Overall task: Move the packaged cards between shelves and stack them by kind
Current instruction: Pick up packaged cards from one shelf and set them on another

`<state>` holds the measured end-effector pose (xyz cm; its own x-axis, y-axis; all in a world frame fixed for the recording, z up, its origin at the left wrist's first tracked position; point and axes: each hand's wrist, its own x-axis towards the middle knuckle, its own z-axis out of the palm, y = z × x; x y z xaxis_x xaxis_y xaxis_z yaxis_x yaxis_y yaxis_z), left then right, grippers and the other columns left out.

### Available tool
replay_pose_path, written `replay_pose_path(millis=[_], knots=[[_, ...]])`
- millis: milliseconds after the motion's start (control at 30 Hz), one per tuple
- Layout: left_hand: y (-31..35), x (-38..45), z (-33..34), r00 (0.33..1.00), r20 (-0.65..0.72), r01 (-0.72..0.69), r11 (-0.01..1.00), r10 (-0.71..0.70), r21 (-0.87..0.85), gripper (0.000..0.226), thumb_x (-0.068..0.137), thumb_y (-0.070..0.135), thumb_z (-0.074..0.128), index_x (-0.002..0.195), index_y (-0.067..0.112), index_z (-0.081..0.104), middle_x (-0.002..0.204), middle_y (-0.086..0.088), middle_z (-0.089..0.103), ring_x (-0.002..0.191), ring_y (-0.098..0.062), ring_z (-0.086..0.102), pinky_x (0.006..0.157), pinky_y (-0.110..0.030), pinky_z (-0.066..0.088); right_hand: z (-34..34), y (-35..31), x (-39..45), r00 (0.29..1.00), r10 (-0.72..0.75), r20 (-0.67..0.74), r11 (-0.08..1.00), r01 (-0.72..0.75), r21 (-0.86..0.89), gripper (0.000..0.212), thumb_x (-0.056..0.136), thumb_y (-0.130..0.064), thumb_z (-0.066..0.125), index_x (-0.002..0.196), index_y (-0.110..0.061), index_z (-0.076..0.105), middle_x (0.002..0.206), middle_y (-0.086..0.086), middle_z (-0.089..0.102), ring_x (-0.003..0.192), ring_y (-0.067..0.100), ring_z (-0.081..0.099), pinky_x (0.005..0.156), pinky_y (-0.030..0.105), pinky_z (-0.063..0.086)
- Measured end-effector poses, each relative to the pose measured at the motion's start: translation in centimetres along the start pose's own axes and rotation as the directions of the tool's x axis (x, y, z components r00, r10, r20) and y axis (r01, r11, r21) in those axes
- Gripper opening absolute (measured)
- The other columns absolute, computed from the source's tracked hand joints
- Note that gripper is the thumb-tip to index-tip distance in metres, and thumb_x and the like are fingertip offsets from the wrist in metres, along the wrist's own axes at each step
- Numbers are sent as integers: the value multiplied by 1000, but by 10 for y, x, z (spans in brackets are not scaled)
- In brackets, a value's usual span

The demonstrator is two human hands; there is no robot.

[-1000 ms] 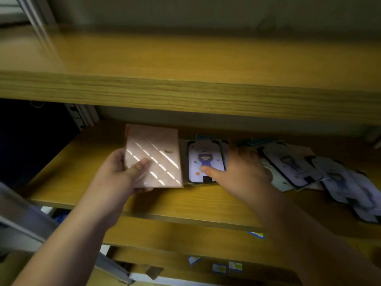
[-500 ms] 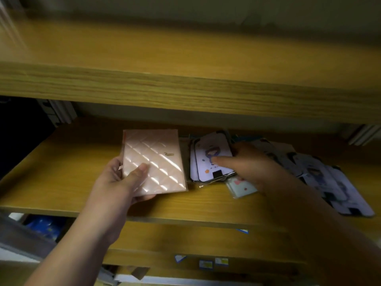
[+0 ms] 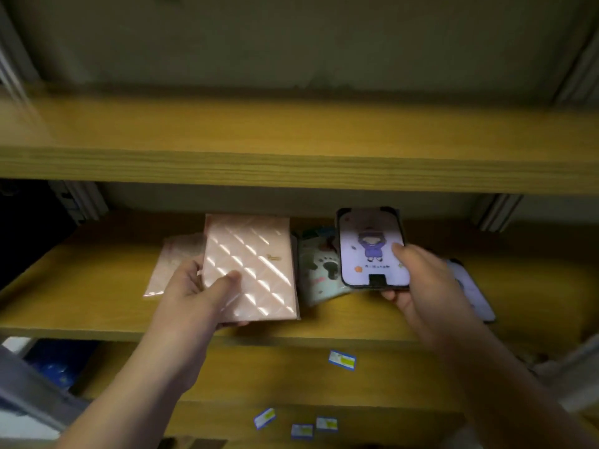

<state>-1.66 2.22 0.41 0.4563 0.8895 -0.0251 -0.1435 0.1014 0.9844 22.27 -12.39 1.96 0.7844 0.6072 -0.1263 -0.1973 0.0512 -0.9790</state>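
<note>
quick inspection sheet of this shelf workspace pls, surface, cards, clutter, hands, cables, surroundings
surface: wooden middle shelf, cards lying on it
job's things: pink quilted pack in the left hand, thumb on top; another pink pack flat behind it; purple cartoon card lifted in the right hand; pale green card lying below it; more purple cards further right, partly hidden
clutter: small blue label stickers on lower shelf edges
cables: nothing seen
surroundings: upper shelf bare in view; dim light, blurry
</note>
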Motion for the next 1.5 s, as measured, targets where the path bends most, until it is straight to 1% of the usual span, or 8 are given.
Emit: replay_pose_path(millis=[133, 600, 800, 933, 1067, 1167, 1400, 1500], knots=[[-11, -35, 49, 999, 36, 20, 1000, -19, -8, 26, 92, 11, 66, 118, 14, 61, 102, -12, 78, 86, -30, 77, 59, -30, 58, -55, -14, -27, 999, 35, -42, 999, -34, 8, 18, 100, -26, 55, 109, -13, 63, 94, 11, 78, 77, 25, 70, 51, 31, 46], [-53, -207, 216, 985, 169, 39, 998, -30, -51, 40, 75, 21, 73, 113, 10, 64, 99, -17, 77, 76, -25, 74, 55, -29, 57, -279, -33, -151, 998, 23, -54, 1000, -23, -13, 23, 100, -32, 55, 120, -23, 60, 85, 4, 79, 67, 22, 72, 43, 26, 47], [-64, -248, 288, 957, 282, 69, 997, -72, 21, 64, 53, 41, 84, 113, 25, 67, 102, -8, 78, 80, -25, 77, 54, -29, 57, -367, -47, -161, 963, 109, -246, 993, -114, -9, 13, 97, -35, 58, 102, -25, 64, 74, 11, 77, 58, 24, 67, 42, 29, 48], [-75, -258, 346, 927, 358, 107, 993, -114, 40, 37, 71, 28, 80, 106, 31, 69, 101, -5, 79, 85, -25, 77, 58, -31, 59, -423, -55, -173, 945, 103, -309, 993, -115, -20, 26, 89, -44, 63, 94, -20, 70, 74, 14, 76, 42, 16, 60, 38, 26, 44], [-88, -264, 406, 879, 446, 149, 986, -169, 79, 32, 87, 18, 71, 116, 30, 64, 100, 2, 79, 87, -19, 77, 61, -29, 59, -475, -53, -193, 944, -43, -328, 999, 49, 11, 17, 76, -49, 68, 86, -39, 77, 92, 6, 78, 89, 33, 75, 74, 52, 62], [-99, -262, 448, 856, 478, 171, 980, -199, 102, 31, 88, 23, 71, 115, 33, 61, 96, 8, 78, 86, -16, 76, 62, -32, 61, -508, -54, -197, 936, -64, -347, 997, 78, 25, 26, 74, -49, 74, 94, -32, 79, 102, 11, 76, 106, 40, 68, 97, 64, 47], [-134, -231, 545, 822, 544, 162, 985, -171, 65, 26, 91, 27, 69, 113, 37, 59, 95, 5, 79, 75, -21, 77, 56, -37, 61, -578, -59, -144, 896, -83, -436, 996, 80, -24, 20, 90, -38, 64, 98, -28, 79, 99, 10, 77, 74, 19, 72, 57, 27, 55], [-145, -206, 583, 831, 532, 166, 985, -161, 39, 34, 81, 37, 74, 113, 40, 62, 104, 4, 78, 87, -20, 77, 65, -38, 61, -602, -65, -100, 870, -66, -488, 998, 49, -47, 19, 95, -35, 61, 97, -29, 80, 103, 13, 77, 82, 33, 72, 71, 42, 61]])
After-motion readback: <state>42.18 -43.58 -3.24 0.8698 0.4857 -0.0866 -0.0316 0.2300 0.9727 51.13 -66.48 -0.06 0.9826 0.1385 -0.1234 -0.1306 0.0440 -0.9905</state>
